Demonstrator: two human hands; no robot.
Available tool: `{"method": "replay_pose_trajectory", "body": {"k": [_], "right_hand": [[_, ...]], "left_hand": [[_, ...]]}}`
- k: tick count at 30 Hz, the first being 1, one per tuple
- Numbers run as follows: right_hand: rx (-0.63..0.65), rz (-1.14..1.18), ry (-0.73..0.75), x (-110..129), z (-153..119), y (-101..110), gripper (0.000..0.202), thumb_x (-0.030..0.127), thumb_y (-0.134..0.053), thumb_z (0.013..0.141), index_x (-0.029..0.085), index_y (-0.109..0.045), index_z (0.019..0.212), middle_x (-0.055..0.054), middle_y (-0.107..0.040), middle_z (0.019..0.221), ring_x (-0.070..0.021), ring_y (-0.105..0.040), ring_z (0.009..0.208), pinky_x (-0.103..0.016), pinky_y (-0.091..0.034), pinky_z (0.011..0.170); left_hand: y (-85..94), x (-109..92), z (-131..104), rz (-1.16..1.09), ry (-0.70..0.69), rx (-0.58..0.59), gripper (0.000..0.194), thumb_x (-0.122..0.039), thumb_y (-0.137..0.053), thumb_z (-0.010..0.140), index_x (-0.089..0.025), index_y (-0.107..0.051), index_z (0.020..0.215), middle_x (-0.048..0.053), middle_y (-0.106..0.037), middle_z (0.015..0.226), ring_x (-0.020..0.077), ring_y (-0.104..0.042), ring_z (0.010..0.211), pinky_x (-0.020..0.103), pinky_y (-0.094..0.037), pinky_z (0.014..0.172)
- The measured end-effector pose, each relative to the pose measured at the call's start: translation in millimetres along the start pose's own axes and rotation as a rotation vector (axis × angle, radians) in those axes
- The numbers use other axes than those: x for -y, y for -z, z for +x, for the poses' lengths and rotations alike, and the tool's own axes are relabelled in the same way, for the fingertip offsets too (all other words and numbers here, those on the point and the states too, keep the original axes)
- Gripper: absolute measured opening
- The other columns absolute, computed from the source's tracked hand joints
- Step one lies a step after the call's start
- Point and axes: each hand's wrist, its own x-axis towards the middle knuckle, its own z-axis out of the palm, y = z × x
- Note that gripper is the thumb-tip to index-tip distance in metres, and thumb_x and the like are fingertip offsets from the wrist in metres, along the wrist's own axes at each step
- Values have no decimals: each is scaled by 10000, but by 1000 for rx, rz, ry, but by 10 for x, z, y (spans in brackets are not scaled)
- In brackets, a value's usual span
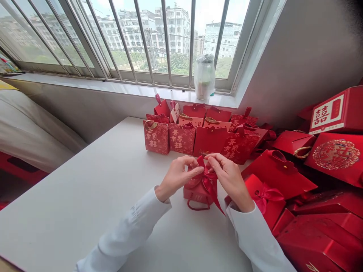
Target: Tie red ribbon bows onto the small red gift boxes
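Note:
A small red gift box [197, 193] stands on the white table, its rope handle hanging down at the front. A red ribbon [209, 185] is tied in a bow at its top, with one tail trailing down to the right. At the upper left of the bow, my left hand [179, 174] pinches part of the ribbon between thumb and fingers. My right hand [229, 177] is closed on the ribbon from the other side, its fingertips close to those of my left hand.
Rows of red gift bags [156, 138] stand at the table's back edge. Larger red boxes [334, 158] are piled on the right. A plastic-wrapped cup [204, 81] sits on the windowsill [113, 86]. A pale cloth [31, 121] hangs at the left beyond the table [93, 189].

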Motion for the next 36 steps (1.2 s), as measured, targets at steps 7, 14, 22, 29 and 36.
{"method": "replay_pose_trajectory", "body": {"k": [7, 14, 22, 29, 36], "right_hand": [[67, -139, -58, 80, -250, 119, 199, 314, -559, 799, 217, -609, 966, 0, -667, 827, -166, -601, 681, -278, -443, 657], [54, -94, -65, 44, -225, 71, 232, 251, -524, 777, 231, -585, 1000, 19, -650, 755, -165, -589, 668, -271, -425, 632], [0, -43, -56, -29, -197, 44, 360, 246, -490, 780, 218, -506, 1138, -5, -660, 815, -182, -601, 718, -292, -425, 675], [-52, -62, -76, -76, -185, 28, 393, 239, -494, 790, 226, -473, 1182, 18, -666, 800, -167, -602, 689, -283, -422, 665], [-72, 0, -91, -97, -172, 20, 375, 275, -524, 786, 212, -478, 1154, 5, -676, 792, -175, -625, 692, -294, -461, 671]], "left_hand": [[65, -15, -9, -69, 35, 12, 242, -366, -600, 791, -158, -551, 678, -28, -588, 720, 103, -511, 691, 238, -387, 726], [42, -50, -30, 28, -32, 20, 329, -485, -523, 845, -172, -565, 754, -12, -581, 736, 117, -487, 674, 236, -370, 632], [-102, -40, -31, 239, -20, -23, 335, -495, -584, 791, -185, -597, 666, 20, -561, 757, 185, -489, 792, 294, -390, 739], [-95, -45, -25, 203, 25, 8, 170, -332, -590, 776, -204, -698, 748, 37, -574, 843, 198, -500, 868, 300, -404, 777], [33, -49, -2, 19, -27, 102, 403, -482, -406, 896, -175, -661, 848, 47, -643, 901, 174, -544, 833, 255, -428, 697]]}}
